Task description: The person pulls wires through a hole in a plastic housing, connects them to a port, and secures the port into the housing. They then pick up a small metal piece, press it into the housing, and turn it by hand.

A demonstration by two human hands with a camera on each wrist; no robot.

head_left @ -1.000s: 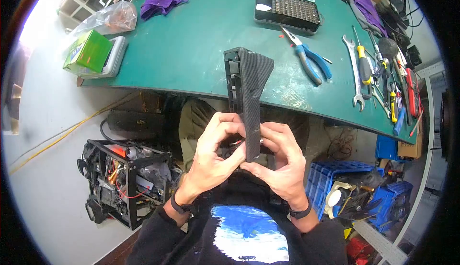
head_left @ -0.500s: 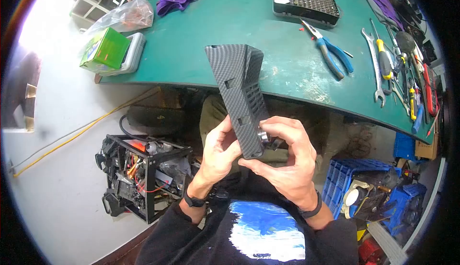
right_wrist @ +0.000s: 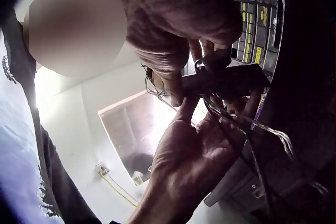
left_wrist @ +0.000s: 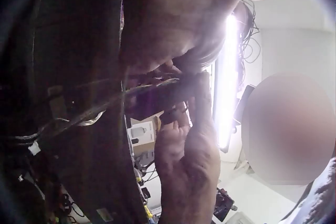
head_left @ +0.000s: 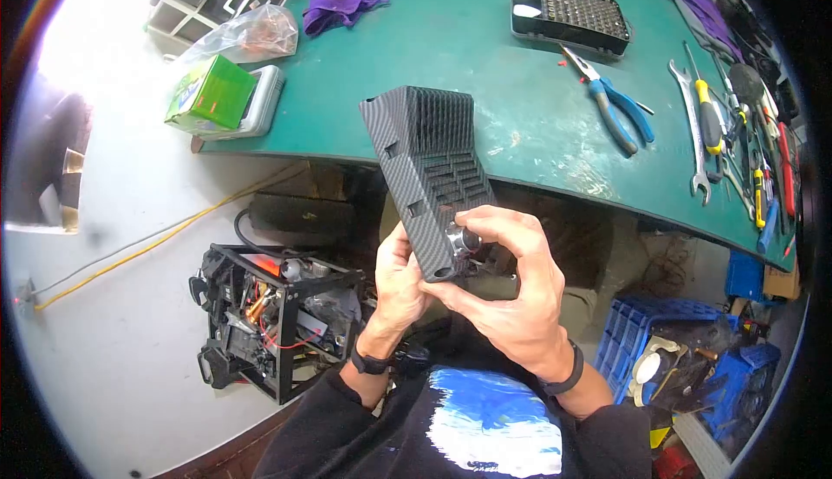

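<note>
A black housing (head_left: 400, 158) with a carbon-fibre pattern, side slots and a ribbed, slatted face is held tilted in front of the bench edge. My left hand (head_left: 397, 293) grips its lower end from the left, fingers partly hidden behind it. My right hand (head_left: 527, 314) has its thumb at the housing's bottom corner and its index finger on a round, shiny dark part (head_left: 464, 238) at the side, pinching that end between them. Thin wires (right_wrist: 281, 136) hang below the housing in the right wrist view.
On the green bench (head_left: 329, 115) lie blue-handled pliers (head_left: 611, 111), an open bit case (head_left: 572, 20), a wrench (head_left: 693, 132), several hand tools, a green box (head_left: 208, 98) and a purple cloth (head_left: 342, 3). Below stand a black frame machine (head_left: 273, 314) and blue crates (head_left: 650, 323).
The housing has turned from edge-on so its patterned side and then its slatted face show, its top leaning left. The right index finger now rests on the round part. The head view has shifted.
</note>
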